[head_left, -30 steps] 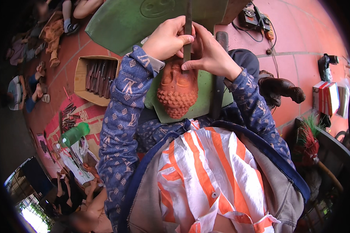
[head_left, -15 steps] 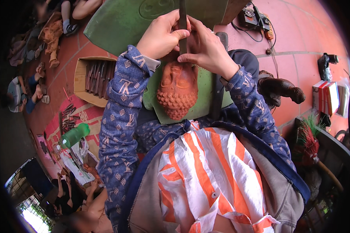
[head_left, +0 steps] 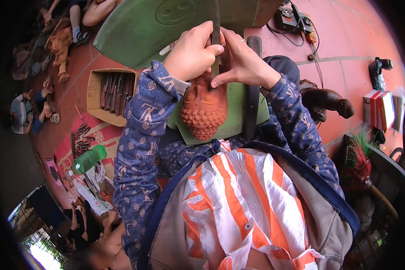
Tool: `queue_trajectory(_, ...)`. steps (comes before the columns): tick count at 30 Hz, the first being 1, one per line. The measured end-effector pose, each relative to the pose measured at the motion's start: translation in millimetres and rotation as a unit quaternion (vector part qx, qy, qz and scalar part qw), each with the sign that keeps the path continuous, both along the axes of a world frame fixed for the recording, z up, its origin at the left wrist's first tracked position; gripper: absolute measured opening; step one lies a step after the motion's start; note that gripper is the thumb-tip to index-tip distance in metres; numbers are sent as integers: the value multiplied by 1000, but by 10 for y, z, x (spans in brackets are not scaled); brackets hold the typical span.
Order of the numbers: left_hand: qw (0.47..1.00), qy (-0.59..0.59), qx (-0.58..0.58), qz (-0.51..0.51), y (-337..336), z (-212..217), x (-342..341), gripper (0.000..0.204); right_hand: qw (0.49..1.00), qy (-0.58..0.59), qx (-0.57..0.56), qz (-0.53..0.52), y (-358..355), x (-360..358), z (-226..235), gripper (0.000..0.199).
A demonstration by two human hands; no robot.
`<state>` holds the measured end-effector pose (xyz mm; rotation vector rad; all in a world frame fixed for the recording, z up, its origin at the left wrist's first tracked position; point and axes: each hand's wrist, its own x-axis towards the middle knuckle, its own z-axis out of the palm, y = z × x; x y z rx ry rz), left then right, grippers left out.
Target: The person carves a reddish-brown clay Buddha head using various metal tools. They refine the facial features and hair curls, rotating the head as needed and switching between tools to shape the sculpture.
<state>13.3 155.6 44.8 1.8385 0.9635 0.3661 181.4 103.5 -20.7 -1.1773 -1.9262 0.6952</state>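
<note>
A reddish-brown carved head [head_left: 204,112] with rows of small curls lies face up, its crown toward me, on a green surface [head_left: 238,117] at my lap. A long, narrow dark metal carving chisel [head_left: 215,69] runs up from the carved face, its lower end at the nose. My left hand [head_left: 194,54] is closed around the chisel from the left, thumb across it. My right hand [head_left: 247,60] grips it from the right, its thumb pressed near the lower end. The chin and neck of the carving are mostly hidden under my hands.
A cardboard box [head_left: 93,95] of dark-handled tools stands left, with a green bottle [head_left: 90,158] and loose tools [head_left: 82,139] nearby. A green chair back [head_left: 135,36] rises ahead. A dark carving [head_left: 326,101] and power strip [head_left: 309,33] are right. People sit far left.
Both hands and the chisel have shifted slightly toward me, and the chisel's lower end is now farther down the carved face. The head has stayed nearly in place.
</note>
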Motion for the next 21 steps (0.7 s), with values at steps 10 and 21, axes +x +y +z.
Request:
queue_trajectory(10,998,9,63,-3,16,26,77,11,999,34,-2,-27,-49,-24,62,108)
queue_trajectory(21,996,28,61,-51,-2,60,171,10,989,98,-111,12,-141,17,196,78)
